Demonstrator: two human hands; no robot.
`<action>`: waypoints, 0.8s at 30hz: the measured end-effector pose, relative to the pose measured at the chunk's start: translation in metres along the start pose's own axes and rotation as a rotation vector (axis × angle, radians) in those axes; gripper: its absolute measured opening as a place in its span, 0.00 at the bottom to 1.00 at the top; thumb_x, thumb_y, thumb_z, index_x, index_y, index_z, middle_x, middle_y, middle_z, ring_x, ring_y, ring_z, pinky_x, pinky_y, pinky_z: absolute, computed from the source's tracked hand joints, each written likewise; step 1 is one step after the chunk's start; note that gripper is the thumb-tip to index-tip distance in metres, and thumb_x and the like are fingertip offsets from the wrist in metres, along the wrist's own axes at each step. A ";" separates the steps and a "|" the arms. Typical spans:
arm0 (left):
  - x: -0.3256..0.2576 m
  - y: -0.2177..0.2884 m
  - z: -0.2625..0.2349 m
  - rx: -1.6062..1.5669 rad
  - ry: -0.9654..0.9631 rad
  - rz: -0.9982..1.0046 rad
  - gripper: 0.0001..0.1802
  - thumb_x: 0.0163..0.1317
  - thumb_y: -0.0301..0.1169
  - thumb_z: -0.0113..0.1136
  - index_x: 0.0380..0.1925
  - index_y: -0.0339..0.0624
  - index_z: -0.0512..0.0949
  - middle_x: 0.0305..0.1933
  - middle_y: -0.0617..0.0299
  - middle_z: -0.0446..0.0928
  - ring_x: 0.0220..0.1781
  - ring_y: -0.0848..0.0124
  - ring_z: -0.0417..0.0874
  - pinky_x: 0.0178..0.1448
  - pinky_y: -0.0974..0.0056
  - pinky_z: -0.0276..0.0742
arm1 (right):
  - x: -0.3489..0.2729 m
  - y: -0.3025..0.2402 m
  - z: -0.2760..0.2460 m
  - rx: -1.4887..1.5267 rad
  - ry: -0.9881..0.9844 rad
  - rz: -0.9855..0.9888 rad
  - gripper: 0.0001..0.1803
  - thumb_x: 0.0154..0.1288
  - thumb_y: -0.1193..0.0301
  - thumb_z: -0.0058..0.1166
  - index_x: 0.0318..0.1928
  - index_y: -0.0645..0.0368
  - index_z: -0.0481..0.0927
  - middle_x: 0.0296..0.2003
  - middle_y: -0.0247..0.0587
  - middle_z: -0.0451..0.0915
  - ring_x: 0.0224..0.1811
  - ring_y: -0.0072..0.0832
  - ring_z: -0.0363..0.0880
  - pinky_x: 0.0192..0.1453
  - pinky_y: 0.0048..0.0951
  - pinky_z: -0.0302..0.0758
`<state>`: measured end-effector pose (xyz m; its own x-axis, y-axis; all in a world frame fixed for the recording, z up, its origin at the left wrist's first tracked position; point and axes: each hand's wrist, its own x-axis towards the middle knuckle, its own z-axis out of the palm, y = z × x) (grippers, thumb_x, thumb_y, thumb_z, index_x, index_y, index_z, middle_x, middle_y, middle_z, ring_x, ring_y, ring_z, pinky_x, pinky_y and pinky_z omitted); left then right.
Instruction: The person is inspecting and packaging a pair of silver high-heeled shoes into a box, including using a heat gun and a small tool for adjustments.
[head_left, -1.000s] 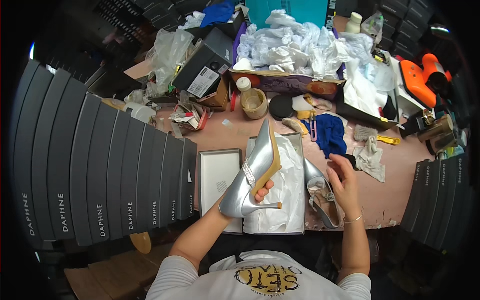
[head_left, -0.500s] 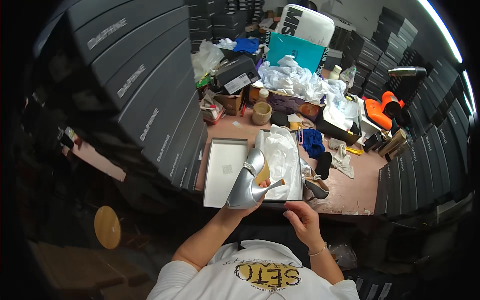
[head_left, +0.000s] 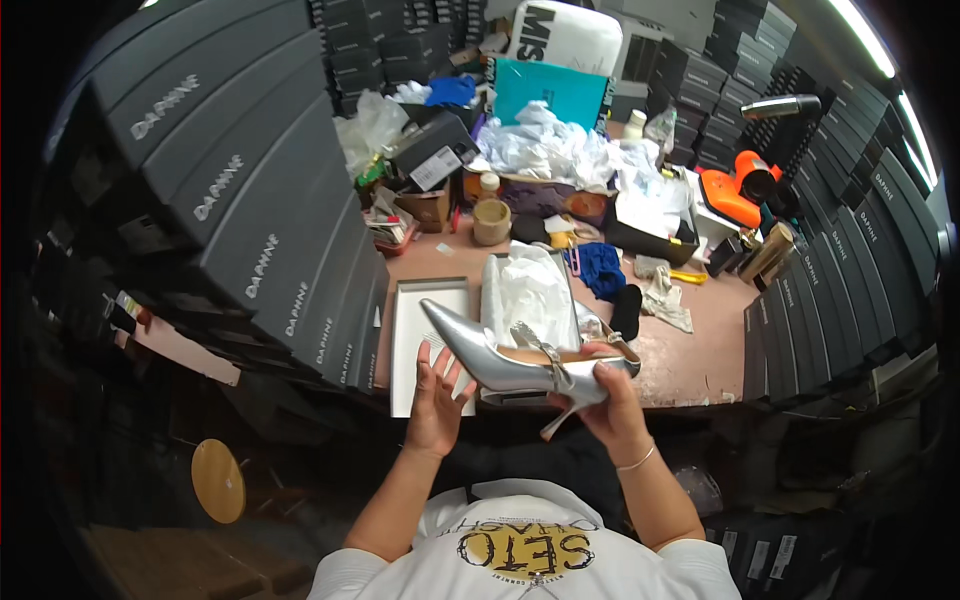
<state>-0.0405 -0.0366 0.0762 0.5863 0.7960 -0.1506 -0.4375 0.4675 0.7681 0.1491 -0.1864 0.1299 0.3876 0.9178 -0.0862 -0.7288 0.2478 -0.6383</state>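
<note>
Silver pointed-toe high-heeled shoe [head_left: 510,362] lay on its side in the air just above the near edge of the brown worktable [head_left: 700,350], toe aimed left and away, thin heel jutting down toward the person. The right hand [head_left: 608,395] grasped its heel end, fingers wrapped round the back of the shoe near the strap and buckle. The left hand [head_left: 437,395] stayed unclenched, its fingers spread and touching the underside of the toe part without gripping. Just behind the shoe sat an open shoebox [head_left: 530,300] lined with white tissue paper [head_left: 528,290], and the box's lid [head_left: 425,335] lay beside it on the left. Stacks of dark shoeboxes [head_left: 250,230] rose at the left. A blue cloth [head_left: 600,268] and an orange tool [head_left: 735,192] lay farther back on the table.
</note>
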 end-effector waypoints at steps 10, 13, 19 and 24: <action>0.018 -0.024 0.002 -0.023 0.137 -0.457 0.30 0.65 0.60 0.48 0.55 0.51 0.71 0.53 0.63 0.76 0.57 0.67 0.77 0.55 0.55 0.77 | -0.024 0.068 -0.053 0.503 0.370 0.387 0.35 0.72 0.45 0.36 0.59 0.67 0.69 0.45 0.54 0.80 0.40 0.46 0.84 0.47 0.44 0.84; 0.023 -0.027 0.000 -0.126 0.167 -0.490 0.29 0.66 0.59 0.48 0.54 0.50 0.70 0.51 0.64 0.76 0.54 0.68 0.78 0.53 0.58 0.78 | -0.018 0.064 -0.052 0.322 0.321 0.380 0.36 0.72 0.45 0.35 0.59 0.67 0.69 0.44 0.55 0.80 0.40 0.46 0.84 0.45 0.42 0.85; 0.025 -0.026 -0.009 -0.174 0.135 -0.451 0.29 0.66 0.59 0.48 0.55 0.49 0.70 0.52 0.63 0.76 0.55 0.67 0.78 0.55 0.57 0.77 | -0.010 0.063 -0.045 0.220 0.344 0.394 0.36 0.71 0.45 0.36 0.59 0.66 0.69 0.44 0.55 0.80 0.38 0.46 0.84 0.43 0.40 0.86; 0.021 -0.022 -0.008 -0.060 0.112 -0.422 0.31 0.69 0.59 0.42 0.58 0.47 0.67 0.56 0.60 0.74 0.57 0.65 0.77 0.55 0.55 0.78 | -0.010 0.070 -0.056 0.429 0.342 0.442 0.37 0.71 0.43 0.35 0.58 0.67 0.70 0.41 0.52 0.81 0.37 0.42 0.85 0.36 0.35 0.86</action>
<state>-0.0244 -0.0267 0.0511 0.6460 0.5654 -0.5127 -0.2162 0.7798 0.5875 0.1262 -0.1958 0.0434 0.1082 0.8289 -0.5488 -0.9899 0.0392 -0.1359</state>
